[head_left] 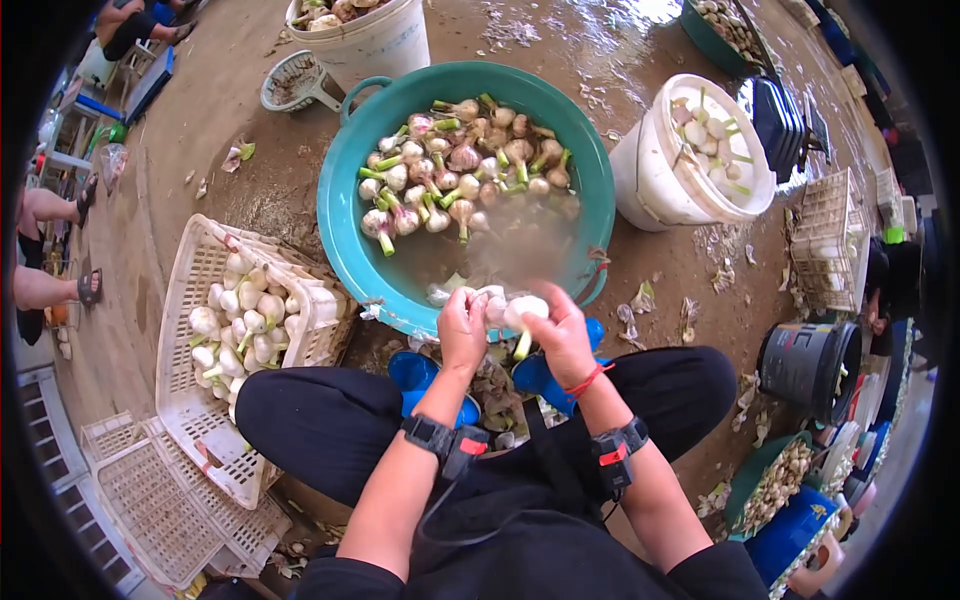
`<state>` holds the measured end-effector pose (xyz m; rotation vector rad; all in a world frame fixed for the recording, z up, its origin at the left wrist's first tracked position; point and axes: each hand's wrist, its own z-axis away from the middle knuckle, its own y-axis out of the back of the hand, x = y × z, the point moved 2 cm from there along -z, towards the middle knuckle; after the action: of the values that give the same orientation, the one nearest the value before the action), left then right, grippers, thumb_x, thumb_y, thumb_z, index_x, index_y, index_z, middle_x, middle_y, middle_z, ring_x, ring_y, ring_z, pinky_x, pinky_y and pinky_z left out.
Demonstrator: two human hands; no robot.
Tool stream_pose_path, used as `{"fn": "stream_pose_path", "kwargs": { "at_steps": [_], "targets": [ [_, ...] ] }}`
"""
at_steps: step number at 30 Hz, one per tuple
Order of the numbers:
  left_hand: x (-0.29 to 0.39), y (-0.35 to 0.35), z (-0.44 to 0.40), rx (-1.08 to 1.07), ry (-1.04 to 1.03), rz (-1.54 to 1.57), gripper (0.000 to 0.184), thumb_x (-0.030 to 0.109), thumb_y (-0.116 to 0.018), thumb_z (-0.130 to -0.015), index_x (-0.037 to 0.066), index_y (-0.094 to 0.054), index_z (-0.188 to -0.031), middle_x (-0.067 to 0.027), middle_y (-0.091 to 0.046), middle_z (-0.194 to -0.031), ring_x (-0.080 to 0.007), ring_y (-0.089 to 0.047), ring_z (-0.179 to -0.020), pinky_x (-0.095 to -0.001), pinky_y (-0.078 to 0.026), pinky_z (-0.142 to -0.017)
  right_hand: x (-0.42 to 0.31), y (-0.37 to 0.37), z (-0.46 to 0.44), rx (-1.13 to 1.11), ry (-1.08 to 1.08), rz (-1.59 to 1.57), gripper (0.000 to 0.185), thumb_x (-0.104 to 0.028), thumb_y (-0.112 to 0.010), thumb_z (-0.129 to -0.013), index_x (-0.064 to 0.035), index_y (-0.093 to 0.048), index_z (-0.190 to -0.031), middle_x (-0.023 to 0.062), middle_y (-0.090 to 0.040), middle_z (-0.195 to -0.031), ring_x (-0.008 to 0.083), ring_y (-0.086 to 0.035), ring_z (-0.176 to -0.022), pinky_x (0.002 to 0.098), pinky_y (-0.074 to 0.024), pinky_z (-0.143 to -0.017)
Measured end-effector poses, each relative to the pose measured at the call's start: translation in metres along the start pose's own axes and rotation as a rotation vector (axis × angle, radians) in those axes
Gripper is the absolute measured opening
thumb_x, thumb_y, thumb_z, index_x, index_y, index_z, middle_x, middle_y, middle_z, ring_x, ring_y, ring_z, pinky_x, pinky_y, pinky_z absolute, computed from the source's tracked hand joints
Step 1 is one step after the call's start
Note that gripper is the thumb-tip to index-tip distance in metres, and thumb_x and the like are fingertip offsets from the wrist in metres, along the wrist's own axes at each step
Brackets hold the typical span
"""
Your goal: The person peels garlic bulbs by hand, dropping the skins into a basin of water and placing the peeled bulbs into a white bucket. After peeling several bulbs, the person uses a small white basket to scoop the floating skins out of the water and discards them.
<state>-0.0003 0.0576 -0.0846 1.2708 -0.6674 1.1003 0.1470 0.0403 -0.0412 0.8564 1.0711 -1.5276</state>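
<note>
My right hand [565,345] is closed around a white garlic bulb [524,312] whose cut green stem points down toward me. Close beside the bulb, my left hand [462,328] has its fingers pinched together; whatever they hold is too small to make out. Both hands are over the near rim of a large green tub [335,225]. Murky water fills the tub, and many unpeeled garlic bulbs [463,158] with short green stems float toward its far side.
At my left stands a white plastic crate [180,300] of cleaned garlic. A white bucket [640,165] with water and bulbs stands right of the tub, another bucket [385,45] behind it. Stacked crates [165,500], a black bucket [785,365] and peel scraps surround me; another person's foot [90,288] shows left.
</note>
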Motion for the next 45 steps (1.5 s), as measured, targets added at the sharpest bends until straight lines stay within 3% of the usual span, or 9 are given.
{"fn": "stream_pose_path", "kwargs": {
  "at_steps": [4,8,13,18,22,25,34,38,45],
  "targets": [
    [-0.057,0.009,-0.049,-0.479,0.045,-0.441,0.036,0.036,-0.057,-0.082,0.002,-0.062,-0.074,-0.02,-0.061,-0.074,-0.0355,-0.055,-0.066,-0.0399,-0.045,-0.065,-0.055,0.049,-0.069,-0.167,0.101,-0.988,0.044,-0.039,-0.053,-0.086,-0.0019,-0.051,-0.11,0.0152,-0.058,-0.108,0.0273,-0.052,-0.109,0.039,-0.0434,-0.093],
    [-0.137,0.049,-0.15,0.413,0.483,-0.186,0.078,0.05,-0.067,-0.072,-0.011,-0.041,-0.114,-0.0273,-0.05,-0.113,-0.0378,-0.052,-0.1,-0.0406,-0.04,-0.09,-0.101,0.113,-0.108,0.2,0.216,-1.105,0.056,-0.05,-0.04,-0.09,-0.0014,-0.04,-0.119,0.0175,-0.051,-0.118,0.0313,-0.047,-0.113,0.0452,-0.0382,-0.099],
    [-0.144,0.041,-0.181,0.311,0.865,0.75,0.02,0.022,-0.054,-0.09,0.006,-0.049,-0.081,-0.0015,-0.049,-0.064,-0.0056,-0.04,-0.045,-0.0171,-0.03,-0.033,-0.04,0.054,-0.11,0.175,-0.181,-0.623,0.03,-0.03,-0.052,-0.09,-0.0064,-0.051,-0.109,0.0076,-0.059,-0.097,0.021,-0.058,-0.09,0.0317,-0.0482,-0.077],
    [-0.061,0.005,-0.063,-0.105,0.522,0.857,0.021,0.026,-0.056,-0.089,0.011,-0.057,-0.103,0.0022,-0.057,-0.081,-0.0061,-0.051,-0.069,-0.0186,-0.043,-0.06,0.016,-0.017,-0.088,-0.004,-0.734,-0.699,0.058,-0.041,-0.051,-0.089,-0.0007,-0.036,-0.128,0.0183,-0.047,-0.119,0.0269,-0.057,-0.096,0.0386,-0.0485,-0.085],
    [-0.045,0.002,-0.018,-0.142,-0.066,0.372,0.03,0.013,-0.056,-0.088,0.003,-0.054,-0.117,-0.0015,-0.061,-0.099,-0.0083,-0.056,-0.088,-0.0235,-0.045,-0.075,0.022,-0.018,-0.06,-0.18,-0.572,-0.581,0.051,-0.027,-0.061,-0.084,-0.0044,-0.04,-0.125,0.0134,-0.053,-0.113,0.0214,-0.057,-0.099,0.0316,-0.0521,-0.078],
    [0.02,0.025,-0.003,-0.168,0.276,0.514,0.027,0.011,-0.058,-0.086,-0.002,-0.058,-0.11,-0.0033,-0.064,-0.088,-0.0096,-0.06,-0.08,-0.0245,-0.048,-0.069,0.013,-0.015,-0.033,0.029,-0.283,-0.254,0.045,-0.006,-0.07,-0.074,-0.0049,-0.047,-0.113,0.0051,-0.049,-0.107,0.0152,-0.056,-0.097,0.0272,-0.0508,-0.077],
    [0.048,0.036,0.02,-0.212,-0.15,-0.255,0.014,0.005,-0.054,-0.085,-0.004,-0.064,-0.085,-0.0051,-0.064,-0.071,-0.011,-0.061,-0.061,-0.0236,-0.05,-0.057,-0.012,-0.013,0.01,0.188,0.337,0.73,0.04,-0.007,-0.075,-0.064,-0.0036,-0.056,-0.099,0.0079,-0.051,-0.097,0.0184,-0.052,-0.096,0.0301,-0.046,-0.085],
    [0.041,0.037,0.021,-0.364,0.219,0.305,0.014,0.006,-0.053,-0.083,-0.002,-0.063,-0.077,-0.0056,-0.061,-0.061,-0.0097,-0.059,-0.057,-0.0236,-0.048,-0.05,-0.021,-0.002,0.021,-0.108,-0.087,-0.141,0.045,-0.002,-0.068,-0.074,-0.0062,-0.049,-0.114,0.0078,-0.053,-0.112,0.0204,-0.053,-0.106,0.0337,-0.0461,-0.09],
    [-0.017,0.06,-0.014,-0.15,-0.057,-0.755,0.021,0.019,-0.054,-0.071,0.001,-0.063,-0.078,-0.0125,-0.064,-0.07,-0.0352,-0.06,-0.062,-0.0396,-0.049,-0.061,-0.016,0.01,0.04,-0.295,-0.299,-0.761,0.046,-0.01,-0.056,-0.084,-0.0077,-0.04,-0.127,0.0099,-0.052,-0.118,0.0254,-0.053,-0.109,0.036,-0.0477,-0.089]
  ]
}}
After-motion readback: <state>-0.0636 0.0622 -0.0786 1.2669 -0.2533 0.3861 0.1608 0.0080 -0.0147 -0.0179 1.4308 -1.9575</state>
